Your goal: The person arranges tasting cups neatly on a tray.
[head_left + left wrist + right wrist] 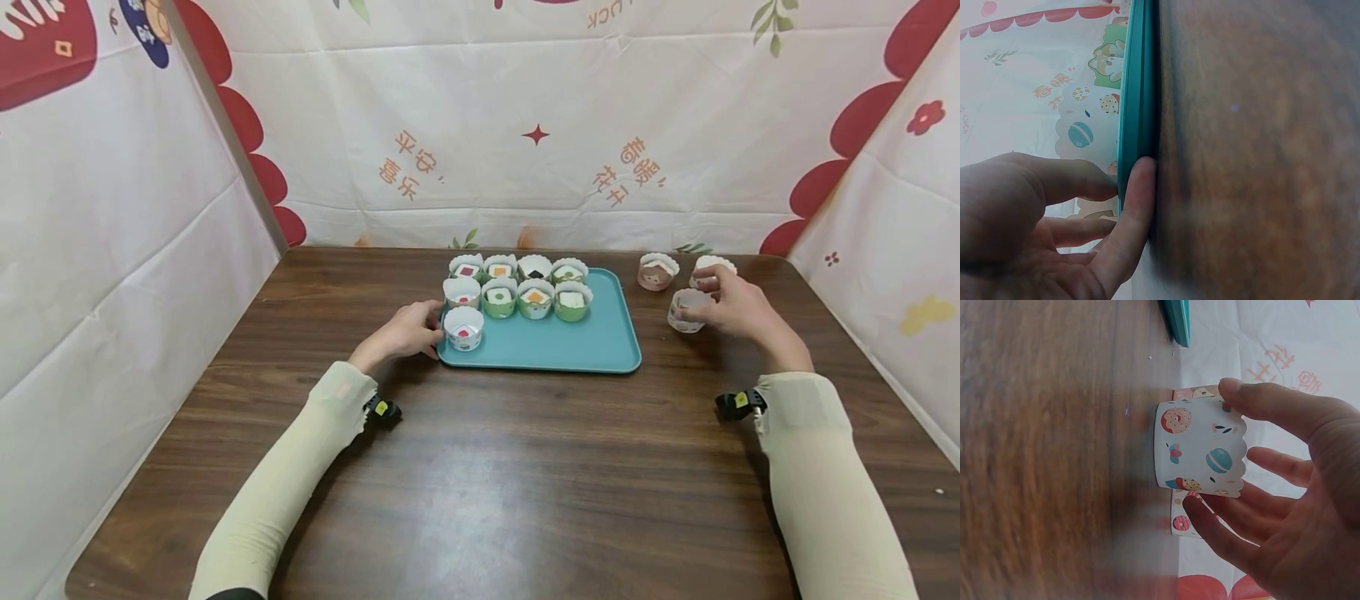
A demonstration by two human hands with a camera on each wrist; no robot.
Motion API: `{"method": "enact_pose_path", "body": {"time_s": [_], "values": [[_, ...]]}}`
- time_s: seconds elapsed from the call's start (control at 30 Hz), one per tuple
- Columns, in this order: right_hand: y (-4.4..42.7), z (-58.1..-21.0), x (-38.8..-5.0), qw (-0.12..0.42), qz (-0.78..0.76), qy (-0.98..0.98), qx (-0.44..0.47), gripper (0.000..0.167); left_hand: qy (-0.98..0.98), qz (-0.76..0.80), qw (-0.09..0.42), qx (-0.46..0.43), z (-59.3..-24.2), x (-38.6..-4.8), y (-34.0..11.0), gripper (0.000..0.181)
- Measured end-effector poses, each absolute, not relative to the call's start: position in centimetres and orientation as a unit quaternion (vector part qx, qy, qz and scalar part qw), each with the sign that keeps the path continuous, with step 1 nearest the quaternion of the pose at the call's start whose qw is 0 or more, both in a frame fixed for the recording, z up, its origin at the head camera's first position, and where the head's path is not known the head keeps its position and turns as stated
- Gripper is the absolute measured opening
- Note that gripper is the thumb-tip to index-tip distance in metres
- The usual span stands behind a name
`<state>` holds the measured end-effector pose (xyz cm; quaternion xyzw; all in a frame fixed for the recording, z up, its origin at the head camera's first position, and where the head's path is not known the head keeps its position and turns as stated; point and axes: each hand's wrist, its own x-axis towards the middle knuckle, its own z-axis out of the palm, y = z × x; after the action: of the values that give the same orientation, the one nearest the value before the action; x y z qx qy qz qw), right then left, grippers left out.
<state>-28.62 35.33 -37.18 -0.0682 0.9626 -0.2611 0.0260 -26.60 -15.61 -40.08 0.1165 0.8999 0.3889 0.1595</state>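
My left hand (411, 329) is at the left front corner of a teal tray (555, 348), its thumb and a finger at the rim (1138, 106). Just beside its fingertips stands a white paper baking cup (464, 332) with a red shape inside. At the right, my right hand (731, 310) holds another white paper baking cup (1200, 447), printed with donuts and macarons, between thumb and finger. Whether this cup touches the table is unclear. Behind it are a brownish-pink cup (655, 275) and a pale cup (705, 265) that the hand partly hides.
Two rows of paper cups, green ones (500, 302) among them, fill the tray's back left; several hold white pieces with coloured shapes. Brown wooden table (480, 475) lies around the tray. Printed white cloth (525, 150) hangs behind and at both sides.
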Motion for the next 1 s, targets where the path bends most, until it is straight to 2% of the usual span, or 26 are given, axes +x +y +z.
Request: {"method": "enact_pose_path", "body": {"time_s": [0.27, 0.53, 1.0], "values": [[35.6, -37.9, -28.8, 0.023, -0.255, 0.964, -0.078, 0.080, 0.900, 0.387, 0.161, 0.118, -40.1, -26.5, -15.6, 0.062], [36.1, -38.4, -29.2, 0.055, -0.239, 0.967, -0.070, 0.087, 0.902, 0.385, 0.160, 0.116, -40.1, -26.6, -15.6, 0.062], [36.1, -38.5, -29.1, 0.051, -0.234, 0.968, -0.072, 0.087, 0.900, 0.387, 0.162, 0.116, -40.1, -26.6, -15.6, 0.061]]}}
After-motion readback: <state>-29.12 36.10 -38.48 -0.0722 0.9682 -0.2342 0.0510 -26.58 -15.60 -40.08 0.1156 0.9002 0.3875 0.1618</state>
